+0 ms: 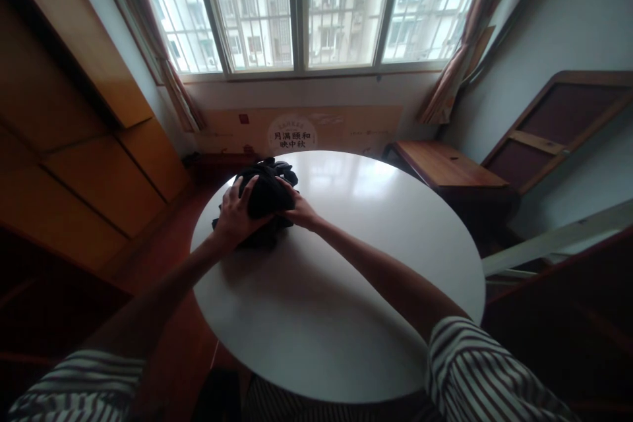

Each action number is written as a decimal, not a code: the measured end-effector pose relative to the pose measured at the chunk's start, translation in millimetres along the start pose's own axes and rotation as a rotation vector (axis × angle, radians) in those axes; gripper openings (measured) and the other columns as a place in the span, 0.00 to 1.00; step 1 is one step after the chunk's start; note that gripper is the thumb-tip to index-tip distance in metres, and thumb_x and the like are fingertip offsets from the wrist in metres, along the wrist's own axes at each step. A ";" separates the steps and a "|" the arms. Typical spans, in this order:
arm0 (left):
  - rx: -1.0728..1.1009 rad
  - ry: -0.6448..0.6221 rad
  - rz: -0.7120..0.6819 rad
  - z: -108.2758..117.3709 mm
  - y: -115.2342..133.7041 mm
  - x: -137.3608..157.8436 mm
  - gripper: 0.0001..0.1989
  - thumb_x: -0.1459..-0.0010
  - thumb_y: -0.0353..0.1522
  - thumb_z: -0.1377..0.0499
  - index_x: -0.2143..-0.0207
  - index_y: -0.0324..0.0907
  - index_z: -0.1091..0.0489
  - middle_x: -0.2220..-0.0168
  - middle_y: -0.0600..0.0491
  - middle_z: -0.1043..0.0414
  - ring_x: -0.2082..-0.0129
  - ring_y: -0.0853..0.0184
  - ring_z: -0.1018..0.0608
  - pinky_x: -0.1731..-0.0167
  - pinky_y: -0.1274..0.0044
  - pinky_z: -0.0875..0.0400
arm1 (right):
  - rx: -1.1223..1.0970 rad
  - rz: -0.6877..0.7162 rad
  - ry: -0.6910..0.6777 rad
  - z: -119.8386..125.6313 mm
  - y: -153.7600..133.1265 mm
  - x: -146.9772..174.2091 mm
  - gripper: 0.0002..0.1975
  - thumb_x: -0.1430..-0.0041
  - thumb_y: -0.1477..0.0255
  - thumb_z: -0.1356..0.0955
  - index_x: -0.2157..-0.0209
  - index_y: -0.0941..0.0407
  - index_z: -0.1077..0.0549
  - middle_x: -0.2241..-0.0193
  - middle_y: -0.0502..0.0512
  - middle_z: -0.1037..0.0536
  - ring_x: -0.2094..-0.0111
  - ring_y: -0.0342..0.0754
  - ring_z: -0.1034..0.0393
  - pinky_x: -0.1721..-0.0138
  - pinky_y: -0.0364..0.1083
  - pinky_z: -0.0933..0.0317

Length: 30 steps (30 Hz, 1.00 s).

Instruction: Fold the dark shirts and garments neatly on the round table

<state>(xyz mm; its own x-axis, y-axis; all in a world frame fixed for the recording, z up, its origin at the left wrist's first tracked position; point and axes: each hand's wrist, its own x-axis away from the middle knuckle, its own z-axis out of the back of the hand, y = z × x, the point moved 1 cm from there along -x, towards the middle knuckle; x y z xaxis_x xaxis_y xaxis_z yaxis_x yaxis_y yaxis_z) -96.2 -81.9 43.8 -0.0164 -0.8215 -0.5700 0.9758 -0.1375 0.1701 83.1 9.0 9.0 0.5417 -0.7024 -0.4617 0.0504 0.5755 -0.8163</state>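
Black bundle (267,194): one, near the far-left edge of one round white surface (420,224). Left hand (234,217) and right hand (302,212), two total, fingers clamped on its sides. Wide stretch of surface to its right.

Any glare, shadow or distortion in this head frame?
Head view: windows overbright, glare and soft shadow on the white table; head view: black bundle dark, folds hard to read; head view: dim lower corners, wide-angle lean toward the edges.
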 end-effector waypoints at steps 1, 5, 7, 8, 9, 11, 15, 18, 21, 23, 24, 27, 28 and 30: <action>-0.033 0.006 0.041 -2.0 -6.1 -6.0 0.48 0.49 0.50 0.34 0.31 0.48 0.50 0.32 0.41 0.51 0.37 0.42 0.39 0.41 0.54 0.39 | 0.001 -0.002 -0.009 -4.4 3.0 -15.2 0.48 0.51 0.74 0.28 0.31 0.48 0.48 0.38 0.54 0.32 0.40 0.56 0.36 0.39 0.55 0.40; -0.169 0.002 0.203 -12.3 -23.4 -37.7 0.47 0.47 0.50 0.36 0.30 0.49 0.52 0.32 0.39 0.51 0.37 0.39 0.40 0.45 0.52 0.36 | 0.156 -0.074 -0.015 -19.9 11.6 -73.2 0.46 0.50 0.81 0.31 0.31 0.51 0.47 0.43 0.56 0.28 0.46 0.54 0.30 0.43 0.52 0.37; -0.215 -0.001 0.266 -20.1 -27.6 -54.4 0.46 0.45 0.50 0.37 0.30 0.49 0.52 0.32 0.38 0.51 0.38 0.39 0.40 0.46 0.51 0.35 | 0.293 -0.173 0.032 -26.7 15.1 -93.0 0.43 0.48 0.81 0.32 0.31 0.52 0.45 0.45 0.59 0.26 0.47 0.57 0.29 0.44 0.52 0.36; -0.230 -0.004 0.294 -24.7 -28.9 -62.1 0.46 0.44 0.49 0.37 0.30 0.49 0.52 0.31 0.38 0.52 0.38 0.38 0.40 0.47 0.51 0.34 | 0.347 -0.226 0.059 -29.7 16.9 -98.5 0.42 0.47 0.81 0.33 0.31 0.53 0.45 0.47 0.61 0.25 0.48 0.58 0.29 0.45 0.54 0.36; -0.241 -0.008 0.320 -29.5 -29.9 -69.1 0.45 0.44 0.49 0.38 0.30 0.49 0.52 0.31 0.38 0.52 0.38 0.38 0.40 0.47 0.50 0.34 | 0.389 -0.269 0.078 -32.5 18.8 -100.8 0.41 0.45 0.80 0.33 0.31 0.53 0.45 0.48 0.62 0.25 0.49 0.59 0.28 0.46 0.55 0.35; -0.249 -0.013 0.367 -39.0 -31.6 -81.2 0.44 0.43 0.48 0.38 0.30 0.50 0.53 0.31 0.39 0.52 0.37 0.38 0.41 0.47 0.48 0.34 | 0.431 -0.301 0.073 -36.6 23.0 -95.7 0.41 0.44 0.79 0.34 0.30 0.54 0.48 0.49 0.64 0.24 0.50 0.61 0.28 0.48 0.57 0.34; -0.219 -0.008 0.426 -53.7 -34.8 -97.0 0.46 0.44 0.47 0.36 0.29 0.52 0.55 0.30 0.39 0.55 0.36 0.36 0.42 0.47 0.45 0.36 | 0.502 -0.268 -0.013 -32.9 30.7 -56.4 0.41 0.44 0.77 0.33 0.31 0.60 0.50 0.46 0.67 0.26 0.46 0.60 0.30 0.45 0.55 0.35; -0.197 -0.001 0.429 -57.9 -37.0 -101.1 0.48 0.46 0.47 0.35 0.29 0.52 0.56 0.30 0.39 0.56 0.36 0.35 0.43 0.47 0.43 0.37 | 0.558 -0.175 -0.099 -17.7 30.2 -13.0 0.34 0.42 0.76 0.34 0.34 0.63 0.42 0.42 0.69 0.29 0.42 0.57 0.32 0.42 0.54 0.38; -0.176 0.009 0.431 -53.8 -37.3 -100.6 0.48 0.47 0.48 0.34 0.30 0.51 0.54 0.30 0.38 0.54 0.35 0.34 0.44 0.46 0.42 0.40 | 0.583 0.004 -0.246 7.6 21.6 36.9 0.24 0.37 0.74 0.36 0.40 0.63 0.32 0.40 0.68 0.30 0.39 0.55 0.35 0.38 0.53 0.42; -0.161 0.022 0.420 -46.6 -31.8 -98.0 0.51 0.49 0.48 0.33 0.30 0.45 0.53 0.31 0.35 0.53 0.34 0.33 0.48 0.43 0.43 0.43 | 0.603 0.111 -0.346 30.6 13.7 70.7 0.20 0.34 0.71 0.38 0.42 0.61 0.30 0.40 0.65 0.30 0.37 0.55 0.38 0.36 0.55 0.44; -0.154 0.045 0.383 -42.5 -25.7 -95.8 0.52 0.49 0.47 0.32 0.30 0.42 0.53 0.31 0.34 0.53 0.33 0.33 0.51 0.41 0.43 0.45 | 0.612 0.140 -0.375 43.7 10.1 86.4 0.20 0.33 0.70 0.38 0.43 0.60 0.29 0.40 0.65 0.30 0.37 0.55 0.39 0.36 0.55 0.44; -0.100 0.155 0.107 -34.7 7.9 -83.2 0.41 0.43 0.42 0.36 0.32 0.39 0.47 0.31 0.35 0.51 0.30 0.40 0.55 0.35 0.48 0.54 | 0.593 0.141 -0.351 84.8 4.2 122.6 0.19 0.33 0.67 0.38 0.45 0.58 0.27 0.42 0.63 0.28 0.39 0.55 0.35 0.38 0.54 0.40; -0.053 0.162 -0.025 -35.6 22.9 -76.5 0.35 0.40 0.39 0.39 0.34 0.40 0.44 0.33 0.37 0.47 0.30 0.44 0.52 0.34 0.49 0.56 | 0.574 0.120 -0.297 97.7 4.4 129.9 0.17 0.33 0.67 0.38 0.48 0.57 0.25 0.44 0.62 0.25 0.41 0.54 0.32 0.40 0.52 0.37; 0.086 0.098 -0.267 -44.2 53.1 -59.7 0.23 0.36 0.35 0.44 0.40 0.41 0.37 0.38 0.41 0.37 0.34 0.50 0.39 0.34 0.52 0.53 | 0.540 0.027 -0.129 120.2 7.8 138.0 0.14 0.33 0.67 0.38 0.56 0.56 0.22 0.52 0.60 0.20 0.50 0.53 0.25 0.46 0.51 0.32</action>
<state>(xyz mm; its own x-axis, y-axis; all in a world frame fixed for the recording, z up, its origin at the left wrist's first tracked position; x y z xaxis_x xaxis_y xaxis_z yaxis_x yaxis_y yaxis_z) -33.7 -15.7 51.4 -0.2450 -0.6928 -0.6783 0.9177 -0.3913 0.0682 259.1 -33.1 -19.3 0.6454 -0.6467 -0.4065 0.4393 0.7496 -0.4950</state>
